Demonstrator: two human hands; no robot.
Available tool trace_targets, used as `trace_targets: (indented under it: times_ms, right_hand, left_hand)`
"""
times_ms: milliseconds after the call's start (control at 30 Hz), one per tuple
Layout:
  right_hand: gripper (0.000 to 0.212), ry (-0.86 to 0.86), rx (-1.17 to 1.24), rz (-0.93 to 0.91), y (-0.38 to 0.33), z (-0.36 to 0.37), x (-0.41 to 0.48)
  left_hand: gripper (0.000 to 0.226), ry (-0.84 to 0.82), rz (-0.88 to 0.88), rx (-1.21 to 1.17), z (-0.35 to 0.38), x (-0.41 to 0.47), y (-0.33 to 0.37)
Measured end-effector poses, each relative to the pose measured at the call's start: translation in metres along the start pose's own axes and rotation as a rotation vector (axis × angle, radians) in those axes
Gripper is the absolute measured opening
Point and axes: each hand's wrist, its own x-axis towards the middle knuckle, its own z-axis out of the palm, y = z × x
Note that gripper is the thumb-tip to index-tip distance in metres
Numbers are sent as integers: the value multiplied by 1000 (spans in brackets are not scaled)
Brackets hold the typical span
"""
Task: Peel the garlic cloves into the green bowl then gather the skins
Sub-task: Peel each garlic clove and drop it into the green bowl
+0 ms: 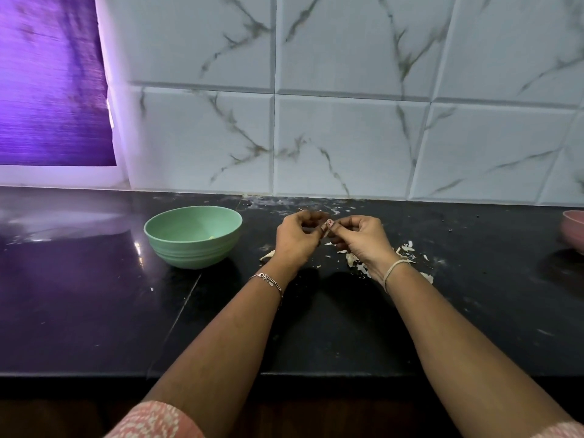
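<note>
— While those two hands meet over the dark table (94,295), what have they got hold of?

— One garlic clove (326,230), pinched between them. The left hand (297,238) has its fingers curled in around it, and the right hand (360,238) comes at it from the other side, thumb and fingertips nipping the same clove. It is small and mostly hidden by the fingers.

— And the green bowl (189,251)?

— Upright on the table, just left of the left hand and not touching it. One small pale piece (211,238) lies inside; I cannot tell what it is.

— Where are the skins (407,248)?

— Scattered on the table, mostly under and to the right of the right wrist, with one curled bit beside the left wrist.

— Anything else?

— A pink bowl (573,229) at the far right edge, well apart, and a marbled tile wall (347,137) behind.
</note>
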Motion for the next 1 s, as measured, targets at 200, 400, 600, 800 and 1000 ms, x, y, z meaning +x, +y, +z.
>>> trace_targets:
  times_ms: [200,400,600,800,1000]
  right_hand:
    - [11,11,-18,3,1,2,1]
    - [13,61,-76,-36,-3,2,-3]
    - [16,90,-84,-40,-4,2,-4]
    - [18,48,-52,-47,-3,3,-3]
    - [13,-12,-93,-77,4,5,2]
  left_hand:
    - [9,57,-12,39,-1,0,-1]
    - [12,47,33,100,0,-2,1]
    - [11,44,47,112,0,-6,5]
    - [9,-29,-119,-191,-5,-10,9]
    - [8,-72,-325,-548,-10,-13,16]
